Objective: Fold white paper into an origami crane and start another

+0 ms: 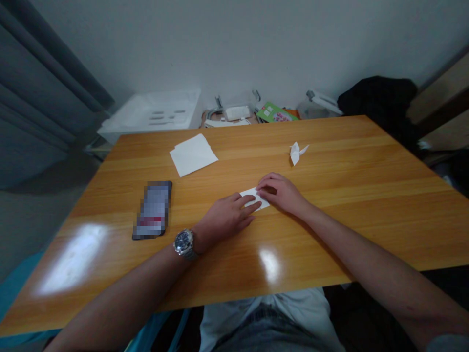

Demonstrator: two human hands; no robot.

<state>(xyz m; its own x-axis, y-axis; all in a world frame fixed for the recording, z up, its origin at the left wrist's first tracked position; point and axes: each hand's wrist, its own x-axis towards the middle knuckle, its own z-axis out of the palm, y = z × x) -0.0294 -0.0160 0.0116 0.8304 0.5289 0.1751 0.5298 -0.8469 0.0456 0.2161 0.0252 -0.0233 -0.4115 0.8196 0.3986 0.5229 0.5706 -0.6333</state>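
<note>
Okay, nearest first: the left hand (227, 218), wristwatch (184, 243) on its wrist, lies flat and open on the worktop (340, 234), fingers spread, tips reaching the left end of a folded white paper strip (252, 196). The right hand (280, 193) sits over the strip's other end, fingers lightly curved; whether it's pinching the paper, can't tell. The strip lies between the hands, well in from the near edge, with a long run of wood out to the right edge.

Left of the hands is a flat dark rectangular item (152, 210) - pixelated, nothing readable. Farther on are a small stack of white paper sheets (193, 154) and, right of it, a white paper crane (297, 153). Past the far edge sit a white plastic tray (152, 115) and a green printed booklet (276, 112) - its writing is too small to read; the watch dial too.
</note>
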